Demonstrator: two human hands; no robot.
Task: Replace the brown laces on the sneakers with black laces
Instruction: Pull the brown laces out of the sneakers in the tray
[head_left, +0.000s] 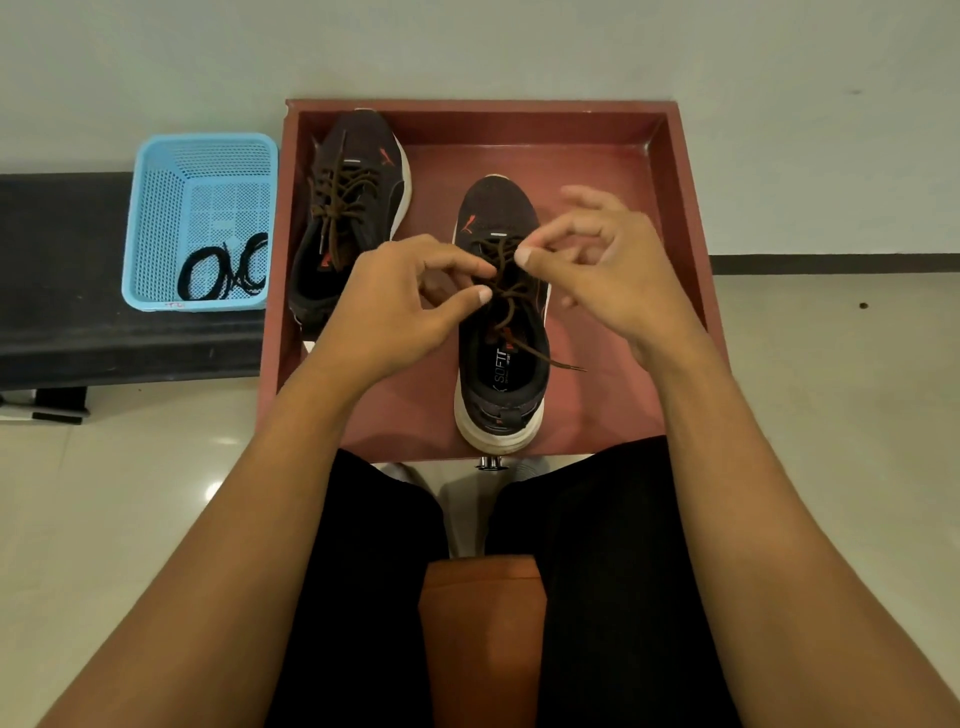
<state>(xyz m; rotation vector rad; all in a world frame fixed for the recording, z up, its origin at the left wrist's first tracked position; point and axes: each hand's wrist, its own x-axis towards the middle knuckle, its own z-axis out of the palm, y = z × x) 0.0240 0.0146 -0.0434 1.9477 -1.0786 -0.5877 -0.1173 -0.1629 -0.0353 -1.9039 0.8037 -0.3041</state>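
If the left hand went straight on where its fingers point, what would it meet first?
Probably the brown lace on the nearer sneaker, right at its fingertips; the right hand lies beyond, though depth is unclear.

— Any free room in the tray (680, 208)?
— Its right side, beside the near sneaker (501, 384), is bare. The far sneaker (353, 208) lies along the left wall.
— And over the near one?
— Blocked: the left hand (395, 306) and right hand (608, 270) pinch its brown lace (508, 292). The basket (156, 208) outside, to the left, stands open-topped.
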